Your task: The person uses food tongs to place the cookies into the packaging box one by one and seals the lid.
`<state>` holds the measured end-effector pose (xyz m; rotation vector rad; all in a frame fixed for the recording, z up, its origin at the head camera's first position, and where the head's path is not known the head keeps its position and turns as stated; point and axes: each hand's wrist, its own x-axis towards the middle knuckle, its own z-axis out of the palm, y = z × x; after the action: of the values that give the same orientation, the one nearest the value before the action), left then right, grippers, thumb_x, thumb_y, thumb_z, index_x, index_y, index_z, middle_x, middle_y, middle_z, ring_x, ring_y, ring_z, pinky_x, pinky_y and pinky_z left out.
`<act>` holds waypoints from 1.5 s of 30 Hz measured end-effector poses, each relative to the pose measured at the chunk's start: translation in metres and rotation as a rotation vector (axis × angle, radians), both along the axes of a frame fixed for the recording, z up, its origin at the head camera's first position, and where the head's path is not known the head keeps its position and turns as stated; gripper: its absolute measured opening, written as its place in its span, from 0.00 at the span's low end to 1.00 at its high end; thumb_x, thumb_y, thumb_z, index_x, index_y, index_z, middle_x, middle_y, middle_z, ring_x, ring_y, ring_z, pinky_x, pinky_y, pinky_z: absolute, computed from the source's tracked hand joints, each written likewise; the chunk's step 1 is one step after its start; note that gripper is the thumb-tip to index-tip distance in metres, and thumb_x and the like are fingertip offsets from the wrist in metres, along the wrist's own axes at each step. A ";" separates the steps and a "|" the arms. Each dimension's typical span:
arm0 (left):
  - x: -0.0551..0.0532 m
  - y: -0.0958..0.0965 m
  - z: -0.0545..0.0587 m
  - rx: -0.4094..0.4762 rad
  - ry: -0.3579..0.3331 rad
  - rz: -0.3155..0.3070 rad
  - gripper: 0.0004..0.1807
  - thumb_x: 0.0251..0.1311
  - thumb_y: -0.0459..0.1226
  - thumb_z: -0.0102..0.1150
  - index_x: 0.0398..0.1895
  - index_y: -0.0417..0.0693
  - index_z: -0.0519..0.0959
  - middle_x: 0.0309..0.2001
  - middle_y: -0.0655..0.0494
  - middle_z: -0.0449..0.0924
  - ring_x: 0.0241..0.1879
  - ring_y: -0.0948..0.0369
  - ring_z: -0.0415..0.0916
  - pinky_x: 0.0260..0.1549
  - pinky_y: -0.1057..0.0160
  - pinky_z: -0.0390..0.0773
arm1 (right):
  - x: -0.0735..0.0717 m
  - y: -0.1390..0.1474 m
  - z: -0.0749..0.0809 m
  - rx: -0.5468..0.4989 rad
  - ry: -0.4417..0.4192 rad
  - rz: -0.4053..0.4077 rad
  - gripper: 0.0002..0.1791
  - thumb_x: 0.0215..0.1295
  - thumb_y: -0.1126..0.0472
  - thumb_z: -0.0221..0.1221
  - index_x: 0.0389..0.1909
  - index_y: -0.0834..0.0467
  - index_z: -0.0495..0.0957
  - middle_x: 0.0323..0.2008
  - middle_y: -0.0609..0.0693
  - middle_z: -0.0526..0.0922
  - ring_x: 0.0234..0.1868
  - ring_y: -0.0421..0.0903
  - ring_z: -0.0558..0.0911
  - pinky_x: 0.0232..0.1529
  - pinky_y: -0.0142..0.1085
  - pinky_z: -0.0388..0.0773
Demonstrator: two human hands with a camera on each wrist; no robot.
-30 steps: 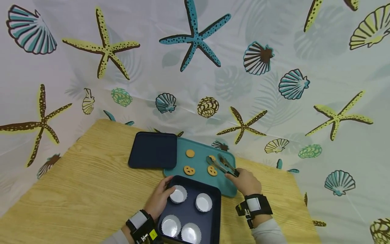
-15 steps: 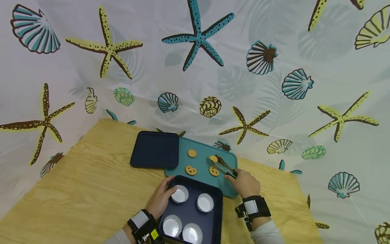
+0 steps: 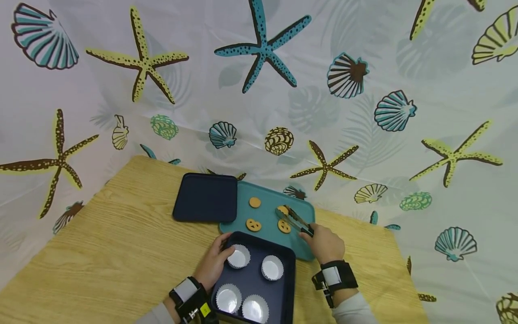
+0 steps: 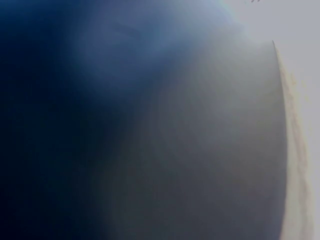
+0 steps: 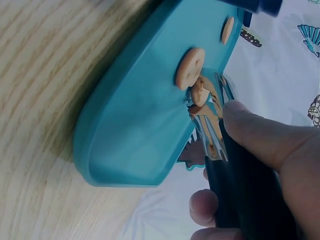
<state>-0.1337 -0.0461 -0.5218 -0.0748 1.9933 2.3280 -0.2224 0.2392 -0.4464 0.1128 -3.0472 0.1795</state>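
My left hand (image 3: 211, 265) grips the left rim of a deep navy baking pan (image 3: 280, 294), its thumb over the edge. Several white paper baking cups (image 3: 272, 267) sit inside the pan. In my right hand (image 3: 327, 245) I hold metal tongs with black handles (image 5: 250, 185). Their tips are around a round cookie (image 5: 199, 95) on the teal tray (image 3: 299, 247), close to its far right part. A pretzel-shaped cookie (image 3: 284, 226) lies just nearer than the tips. Another pretzel-shaped cookie (image 3: 253, 225) and another round cookie (image 3: 254, 202) are further left. The left wrist view is mostly blurred.
A shallow navy tray (image 3: 205, 198) stands at the back left and overlaps the teal tray's left end. All of this is on a wooden table (image 3: 133, 243). Behind it hangs a cloth (image 3: 182, 112) printed with starfish and shells.
The tongs' tips have moved slightly and come closer together around the far right round cookie. My left hand stays on the pan. The whole view has shifted a little.
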 end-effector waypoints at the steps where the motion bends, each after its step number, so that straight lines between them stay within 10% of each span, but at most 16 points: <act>1: 0.000 0.000 0.000 0.000 0.000 0.000 0.29 0.77 0.34 0.47 0.75 0.33 0.56 0.73 0.34 0.60 0.74 0.40 0.55 0.71 0.42 0.54 | 0.000 0.000 0.000 0.001 0.003 0.002 0.27 0.63 0.44 0.68 0.55 0.58 0.84 0.26 0.55 0.86 0.15 0.46 0.75 0.14 0.38 0.63; 21: 0.002 -0.002 0.000 -0.011 0.014 -0.010 0.29 0.77 0.35 0.47 0.76 0.32 0.55 0.74 0.32 0.58 0.75 0.38 0.52 0.72 0.40 0.53 | 0.022 -0.002 0.021 -0.109 -0.027 0.027 0.34 0.64 0.39 0.65 0.63 0.56 0.80 0.39 0.59 0.88 0.19 0.46 0.76 0.16 0.37 0.62; 28: 0.002 -0.002 0.000 -0.021 0.007 -0.007 0.29 0.78 0.36 0.47 0.76 0.33 0.56 0.73 0.33 0.61 0.74 0.39 0.54 0.71 0.41 0.54 | 0.052 -0.006 0.041 -0.213 -0.079 0.042 0.34 0.63 0.39 0.66 0.64 0.55 0.79 0.28 0.51 0.84 0.17 0.44 0.71 0.17 0.37 0.59; 35: 0.001 -0.003 -0.002 -0.009 0.018 -0.023 0.29 0.79 0.38 0.45 0.76 0.33 0.55 0.73 0.32 0.60 0.74 0.39 0.54 0.71 0.41 0.53 | 0.087 -0.010 0.046 -0.289 -0.153 0.109 0.35 0.59 0.38 0.68 0.63 0.52 0.80 0.53 0.59 0.85 0.29 0.45 0.84 0.16 0.36 0.61; 45: 0.004 -0.003 -0.002 0.018 0.017 -0.040 0.31 0.80 0.40 0.45 0.77 0.35 0.53 0.73 0.31 0.57 0.74 0.38 0.54 0.71 0.39 0.53 | 0.104 -0.023 0.034 -0.183 -0.146 0.280 0.32 0.56 0.35 0.67 0.58 0.48 0.84 0.50 0.53 0.87 0.32 0.46 0.85 0.22 0.33 0.70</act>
<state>-0.1301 -0.0489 -0.5237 -0.0142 1.9620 2.3293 -0.1187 0.2159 -0.4126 0.5354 -3.1244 0.5045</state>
